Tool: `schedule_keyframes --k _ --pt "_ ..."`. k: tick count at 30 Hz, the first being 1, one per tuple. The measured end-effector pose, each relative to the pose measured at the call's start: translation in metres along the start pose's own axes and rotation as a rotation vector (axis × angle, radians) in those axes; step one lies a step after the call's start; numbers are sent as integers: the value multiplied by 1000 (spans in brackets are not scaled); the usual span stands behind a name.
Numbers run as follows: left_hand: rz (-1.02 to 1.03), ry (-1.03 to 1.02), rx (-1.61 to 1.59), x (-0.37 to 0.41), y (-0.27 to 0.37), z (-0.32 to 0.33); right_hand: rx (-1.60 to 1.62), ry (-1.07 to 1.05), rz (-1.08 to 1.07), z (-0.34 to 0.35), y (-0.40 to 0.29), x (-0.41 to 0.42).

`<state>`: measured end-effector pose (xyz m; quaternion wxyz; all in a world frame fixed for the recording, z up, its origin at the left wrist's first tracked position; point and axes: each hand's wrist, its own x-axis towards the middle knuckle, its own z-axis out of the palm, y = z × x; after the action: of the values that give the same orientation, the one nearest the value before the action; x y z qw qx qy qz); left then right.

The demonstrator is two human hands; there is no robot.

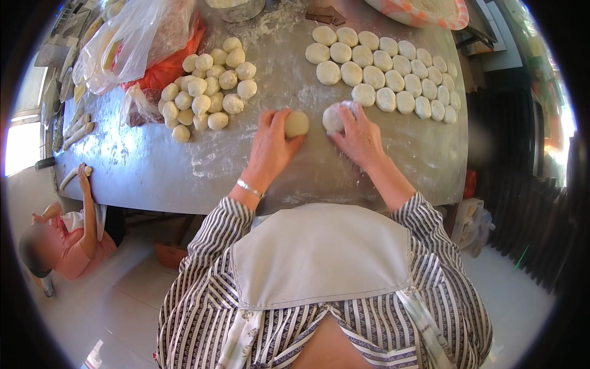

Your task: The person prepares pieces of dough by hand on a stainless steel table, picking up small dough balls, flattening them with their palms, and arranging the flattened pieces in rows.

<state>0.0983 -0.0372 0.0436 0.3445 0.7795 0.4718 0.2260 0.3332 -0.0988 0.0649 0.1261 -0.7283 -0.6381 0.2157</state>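
My left hand (275, 138) curls around the left side of a round piece of dough (297, 125) on the metal table (295, 170). Across a small gap, my right hand (357, 131) grips a second dough round (332, 120), its fingers over the top and the thumb at the near edge. To the left lies a pile of dough balls (201, 105), several resting on others. Flattened dough rounds (382, 61) sit in rows at the right, the nearest row just beyond my right hand.
Plastic bags (138, 50) crowd the back left, by a small bag of dark filling (143, 106). A metal container (237, 10) and a patterned basin (424, 11) stand at the back. At left, another person (83, 244) touches a dough strip (69, 177).
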Motion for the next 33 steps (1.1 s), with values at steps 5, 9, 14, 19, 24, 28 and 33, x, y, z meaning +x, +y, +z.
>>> schedule_keyframes --k 5,9,14,19,24,28,33 --pt "133 141 -180 46 4 28 -98 311 58 15 7 10" --pt "81 60 -274 46 12 29 -92 477 -16 30 12 -3" --pt "136 117 -324 40 22 30 -125 472 75 27 9 -18" --pt "48 55 -397 34 39 13 -89 451 65 15 11 -24" --pt "-64 46 -179 4 28 -41 -19 443 -87 7 -2 -22" --pt "-122 205 97 -11 7 -88 166 124 -181 -12 -76 20" --pt "-127 191 227 2 -6 -97 184 39 -276 27 -126 85"
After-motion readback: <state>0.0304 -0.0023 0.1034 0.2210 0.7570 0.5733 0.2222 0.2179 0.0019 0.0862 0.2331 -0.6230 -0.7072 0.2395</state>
